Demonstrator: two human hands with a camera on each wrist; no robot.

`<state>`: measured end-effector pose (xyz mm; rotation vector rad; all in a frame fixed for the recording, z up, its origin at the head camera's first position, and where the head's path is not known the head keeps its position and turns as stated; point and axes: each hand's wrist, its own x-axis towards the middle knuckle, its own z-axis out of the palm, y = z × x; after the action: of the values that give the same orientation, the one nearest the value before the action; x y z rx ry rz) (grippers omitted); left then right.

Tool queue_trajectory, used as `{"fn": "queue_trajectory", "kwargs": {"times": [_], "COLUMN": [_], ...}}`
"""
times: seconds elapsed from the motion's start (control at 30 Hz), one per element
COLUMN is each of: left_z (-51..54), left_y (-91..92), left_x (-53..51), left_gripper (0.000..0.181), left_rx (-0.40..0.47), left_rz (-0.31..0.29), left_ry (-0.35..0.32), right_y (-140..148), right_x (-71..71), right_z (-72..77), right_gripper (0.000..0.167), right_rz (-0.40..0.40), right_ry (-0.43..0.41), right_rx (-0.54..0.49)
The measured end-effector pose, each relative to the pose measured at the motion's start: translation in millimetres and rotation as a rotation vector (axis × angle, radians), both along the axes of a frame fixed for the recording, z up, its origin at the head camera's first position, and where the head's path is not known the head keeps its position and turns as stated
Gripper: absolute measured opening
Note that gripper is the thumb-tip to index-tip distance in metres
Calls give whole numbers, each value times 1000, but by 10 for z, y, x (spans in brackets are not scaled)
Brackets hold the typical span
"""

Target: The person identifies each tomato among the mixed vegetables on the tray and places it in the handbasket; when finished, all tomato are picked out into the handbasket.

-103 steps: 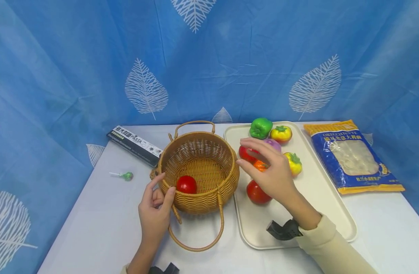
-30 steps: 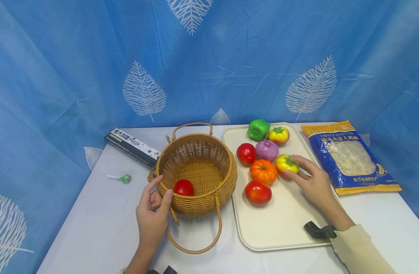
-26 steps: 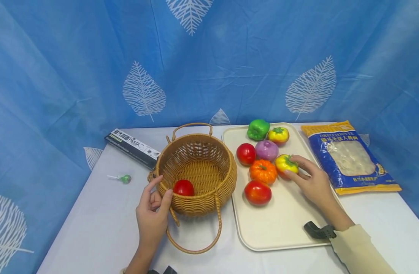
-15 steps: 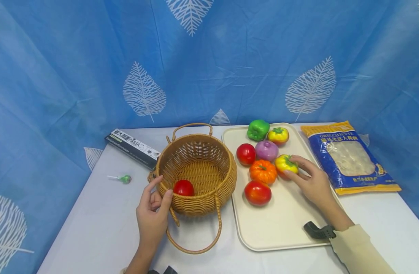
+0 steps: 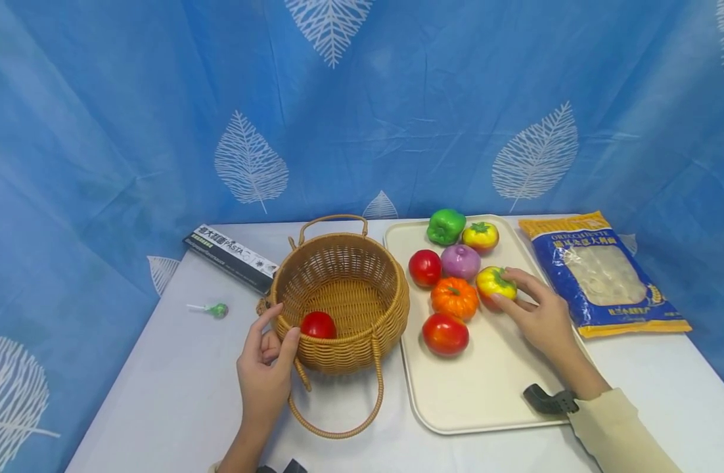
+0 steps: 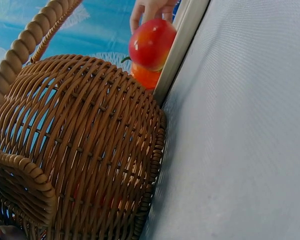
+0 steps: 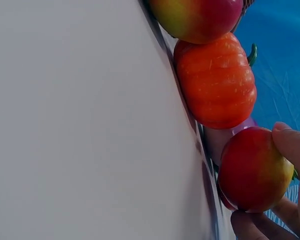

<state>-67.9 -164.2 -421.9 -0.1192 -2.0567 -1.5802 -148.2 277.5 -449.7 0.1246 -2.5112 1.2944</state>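
Note:
My left hand (image 5: 264, 374) holds the near-left rim of a round wicker basket (image 5: 347, 348) with thumb and index finger. A red ball-shaped fruit (image 5: 318, 324) lies inside the basket. Over the tray (image 5: 486, 394), my right hand (image 5: 542, 318) pinches a yellow-and-red toy fruit with a green leafy top (image 5: 495, 286). The right wrist view shows thumb and fingers on opposite sides of this fruit (image 7: 252, 170). Beside it lie an orange pumpkin (image 5: 454, 299), a purple onion (image 5: 461, 262) and a red-orange fruit (image 5: 445, 334).
Also on the tray are a green bell pepper (image 5: 446, 227), a red fruit (image 5: 425, 268) and another yellow-and-red fruit (image 5: 481, 236). A blue-and-yellow pasta bag (image 5: 604, 276) lies to the right. Left of the basket are a black-and-white pasta box (image 5: 232, 257) and a green lollipop (image 5: 218, 311).
From above the near-left fruits, my right hand has moved right and taken hold of the yellow-and-red fruit. Over the last second it stays there. The left hand keeps its place at the basket.

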Motion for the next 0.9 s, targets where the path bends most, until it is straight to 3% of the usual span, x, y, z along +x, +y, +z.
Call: {"fn": "queue_trajectory", "kwargs": {"times": [0.37,0.6,0.9], "left_z": [3,14,-3], "left_y": [2,7,2], "left_x": [-8,1,0], "left_gripper": [50,48,47], "left_rx": [1,2,-1], "left_rz": [4,12,6], "left_ry": [11,14,1], "right_y": [5,-61,-203], "right_x": [-6,-8,32], "right_z": [86,214,436], "right_gripper": [51,56,58], "right_rz": [-24,-27,-20], "right_ry": [30,8,55], "right_rx": [-56,-55,-48]}}
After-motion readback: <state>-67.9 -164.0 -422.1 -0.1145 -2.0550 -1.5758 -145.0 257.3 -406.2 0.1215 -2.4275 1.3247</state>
